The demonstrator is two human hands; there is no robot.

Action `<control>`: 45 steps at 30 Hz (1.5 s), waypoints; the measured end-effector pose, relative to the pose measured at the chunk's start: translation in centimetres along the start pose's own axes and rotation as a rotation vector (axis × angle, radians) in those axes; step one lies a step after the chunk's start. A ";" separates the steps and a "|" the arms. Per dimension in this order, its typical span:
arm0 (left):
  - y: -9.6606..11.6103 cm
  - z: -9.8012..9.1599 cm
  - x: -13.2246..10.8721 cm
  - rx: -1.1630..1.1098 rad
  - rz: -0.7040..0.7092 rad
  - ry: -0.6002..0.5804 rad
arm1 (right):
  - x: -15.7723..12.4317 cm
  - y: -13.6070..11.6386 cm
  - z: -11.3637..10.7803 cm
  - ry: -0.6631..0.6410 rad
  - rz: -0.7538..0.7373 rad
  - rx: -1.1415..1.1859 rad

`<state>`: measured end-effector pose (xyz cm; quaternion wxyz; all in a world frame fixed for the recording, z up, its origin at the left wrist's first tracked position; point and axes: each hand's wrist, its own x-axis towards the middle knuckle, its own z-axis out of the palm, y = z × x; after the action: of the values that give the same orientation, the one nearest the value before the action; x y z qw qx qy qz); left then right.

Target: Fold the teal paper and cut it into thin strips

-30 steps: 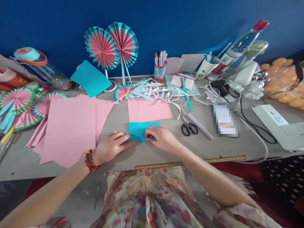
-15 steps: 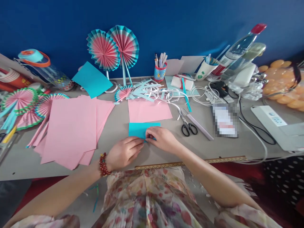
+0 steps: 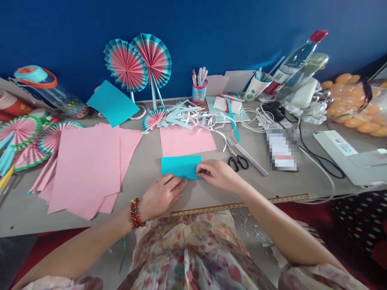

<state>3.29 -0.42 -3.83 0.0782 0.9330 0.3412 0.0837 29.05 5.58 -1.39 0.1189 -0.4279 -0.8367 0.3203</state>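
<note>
A small bright-blue sheet of paper [image 3: 180, 165] lies on the desk in front of me, its near edge slightly bent up. My left hand [image 3: 163, 194] rests at its near left corner, fingers stretched out and lying flat on the edge. At the sheet's near right corner, my right hand [image 3: 218, 174] is closed in a pinch on the edge. Just beyond lies a pink sheet [image 3: 187, 141]. To the left is a stack of larger pink sheets [image 3: 87, 165]. Scissors with black handles [image 3: 238, 160] lie right of my right hand, beside a pale narrow strip [image 3: 251, 159].
Pleated paper fans [image 3: 125, 66] lean on the blue wall, near another blue sheet [image 3: 113, 104]. Paper scraps [image 3: 184, 114], a pen cup [image 3: 198, 92], a phone [image 3: 281, 151], cables and a power strip [image 3: 338, 143] lie further back and right. A patterned ruler-like strip [image 3: 211, 209] runs along the front edge.
My right hand has slid right along the blue paper's near edge to its corner, uncovering more of the sheet. My left hand stays at the left part. The whole view has shifted slightly.
</note>
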 end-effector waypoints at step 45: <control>0.5 -0.7 0.6 0.151 -0.035 -0.119 | 0.0 0.9 0.4 0.008 -0.057 -0.006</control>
<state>3.95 -0.38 -3.01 0.0294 0.9335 0.3574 0.0008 29.41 5.83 -2.28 0.1302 -0.4055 -0.8491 0.3124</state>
